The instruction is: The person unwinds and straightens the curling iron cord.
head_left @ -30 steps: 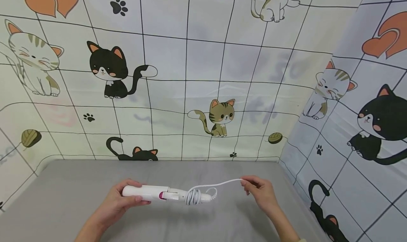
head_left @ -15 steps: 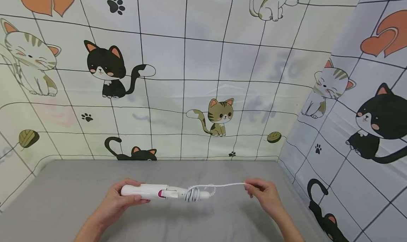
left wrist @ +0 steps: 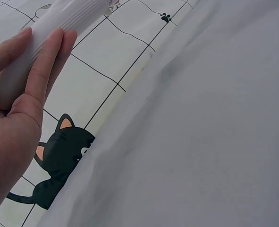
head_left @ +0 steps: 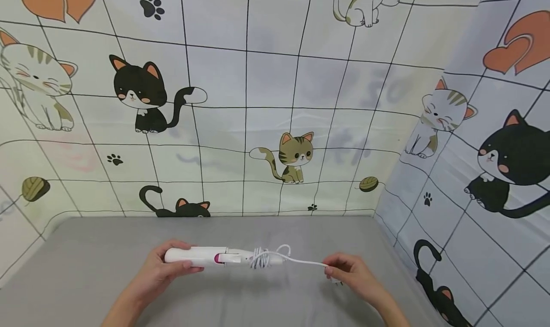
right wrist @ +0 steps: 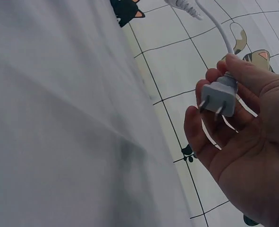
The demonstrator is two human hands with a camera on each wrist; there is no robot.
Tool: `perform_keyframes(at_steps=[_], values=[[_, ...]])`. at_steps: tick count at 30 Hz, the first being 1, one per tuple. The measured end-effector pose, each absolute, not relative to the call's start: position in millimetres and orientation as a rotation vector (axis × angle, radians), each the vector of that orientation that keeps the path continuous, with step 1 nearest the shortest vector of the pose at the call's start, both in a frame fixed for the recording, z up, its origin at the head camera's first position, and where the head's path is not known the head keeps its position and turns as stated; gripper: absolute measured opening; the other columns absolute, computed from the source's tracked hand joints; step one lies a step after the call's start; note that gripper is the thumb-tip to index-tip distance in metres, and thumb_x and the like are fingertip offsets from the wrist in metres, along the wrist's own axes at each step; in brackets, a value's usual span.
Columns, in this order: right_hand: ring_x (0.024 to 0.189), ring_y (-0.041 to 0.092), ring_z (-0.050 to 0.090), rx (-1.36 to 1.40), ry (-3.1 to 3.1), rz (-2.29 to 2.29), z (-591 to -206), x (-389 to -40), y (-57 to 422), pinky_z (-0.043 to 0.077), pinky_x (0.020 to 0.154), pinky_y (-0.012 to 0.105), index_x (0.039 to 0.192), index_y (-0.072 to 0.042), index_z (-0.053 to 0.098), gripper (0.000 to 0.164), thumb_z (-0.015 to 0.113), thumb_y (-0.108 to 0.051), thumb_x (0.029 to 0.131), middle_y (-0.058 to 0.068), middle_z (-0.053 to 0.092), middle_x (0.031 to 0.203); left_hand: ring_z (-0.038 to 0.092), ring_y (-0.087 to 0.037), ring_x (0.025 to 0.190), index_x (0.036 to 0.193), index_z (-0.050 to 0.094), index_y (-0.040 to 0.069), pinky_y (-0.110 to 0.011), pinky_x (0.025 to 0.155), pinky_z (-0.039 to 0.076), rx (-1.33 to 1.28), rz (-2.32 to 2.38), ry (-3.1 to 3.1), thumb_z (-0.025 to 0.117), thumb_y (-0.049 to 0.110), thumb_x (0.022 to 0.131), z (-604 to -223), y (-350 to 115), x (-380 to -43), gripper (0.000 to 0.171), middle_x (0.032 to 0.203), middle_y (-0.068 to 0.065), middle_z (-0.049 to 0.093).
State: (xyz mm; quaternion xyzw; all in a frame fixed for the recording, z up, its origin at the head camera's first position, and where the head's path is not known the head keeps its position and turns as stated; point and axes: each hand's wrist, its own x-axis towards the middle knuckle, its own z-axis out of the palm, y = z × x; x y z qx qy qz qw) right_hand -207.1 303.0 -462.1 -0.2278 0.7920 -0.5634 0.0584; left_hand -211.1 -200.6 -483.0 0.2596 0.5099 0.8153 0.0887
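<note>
My left hand (head_left: 165,269) grips the thick end of a white hair styling iron (head_left: 197,257), held level above the grey surface. A pinkish-red part and a white lever show midway along it. Its white cord (head_left: 260,258) is wound in several turns round the narrow end, with a small loop standing up there. From the turns a stretch of cord runs to my right hand (head_left: 354,274). In the right wrist view, the thumb and fingers pinch the cord just behind a white two-pin plug (right wrist: 219,98), whose prongs point away from the fingertips. The left wrist view shows fingers round the iron's ridged body (left wrist: 45,45).
A grey cloth-covered surface (head_left: 240,303) lies under both hands. Behind it and on the right stand cloth walls (head_left: 223,79) printed with cats, hearts and grid lines.
My right hand has moved down, and the cord between the hands now slopes downward to it. A loop of cord now stands above the iron's narrow end. The left hand keeps its hold.
</note>
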Motion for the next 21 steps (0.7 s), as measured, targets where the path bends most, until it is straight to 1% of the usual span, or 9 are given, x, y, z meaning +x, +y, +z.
perform_keyframes(at_steps=[2,5,7,9,13,16,21], values=[[0.085,0.009,0.067,-0.674,2.387,-1.694,-463,-207,302,0.062,0.070,0.026,0.112,0.013,0.066,0.024,0.069,-0.006,0.098,0.004,0.072,0.096,0.066,-0.027,0.112,0.118,0.069,0.010,-0.060,0.096,0.057,0.752,2.419,1.537,0.053,-0.025,0.090,-483,-202,-210,0.047,0.125,-0.012,0.066],[0.090,0.008,0.067,-0.686,2.390,-1.672,-463,-207,301,0.063,0.076,0.026,0.111,0.014,0.067,0.024,0.070,-0.004,0.096,0.014,0.072,0.102,0.065,-0.026,0.113,0.117,0.070,0.010,-0.060,0.095,0.057,0.708,2.406,1.565,0.054,-0.024,0.091,-483,-204,-208,0.045,0.126,-0.010,0.066],[0.091,0.008,0.066,-0.711,2.400,-1.659,-465,-206,301,0.063,0.078,0.024,0.110,0.014,0.067,0.022,0.071,-0.002,0.095,0.020,0.071,0.104,0.065,-0.026,0.113,0.117,0.070,0.010,-0.059,0.095,0.057,0.686,2.404,1.572,0.055,-0.023,0.091,-484,-205,-207,0.044,0.126,-0.010,0.065],[0.092,0.007,0.066,-0.727,2.418,-1.637,-466,-206,302,0.063,0.079,0.024,0.108,0.013,0.068,0.021,0.071,-0.001,0.094,0.023,0.071,0.104,0.066,-0.026,0.113,0.117,0.070,0.010,-0.059,0.096,0.057,0.679,2.411,1.564,0.054,-0.023,0.091,-484,-206,-207,0.045,0.126,-0.009,0.065],[0.092,0.010,0.066,-0.763,2.455,-1.584,-469,-206,305,0.062,0.082,0.025,0.106,0.010,0.070,0.020,0.075,-0.003,0.092,0.023,0.071,0.101,0.066,-0.027,0.112,0.118,0.070,0.010,-0.058,0.096,0.056,0.683,2.425,1.551,0.053,-0.024,0.091,-485,-206,-207,0.046,0.125,-0.010,0.064],[0.093,0.014,0.067,-0.785,2.487,-1.535,-472,-207,307,0.062,0.085,0.028,0.104,0.007,0.072,0.018,0.077,-0.004,0.090,0.021,0.071,0.100,0.067,-0.027,0.111,0.117,0.070,0.010,-0.057,0.096,0.057,0.670,2.425,1.558,0.054,-0.024,0.091,-485,-206,-207,0.046,0.125,-0.010,0.062],[0.093,0.018,0.068,-0.744,2.510,-1.470,-473,-208,308,0.061,0.083,0.028,0.107,0.003,0.072,0.019,0.077,-0.004,0.090,0.017,0.072,0.102,0.067,-0.029,0.112,0.118,0.069,0.008,-0.056,0.097,0.056,0.663,2.392,1.566,0.055,-0.022,0.092,-486,-207,-206,0.042,0.125,-0.013,0.059]])
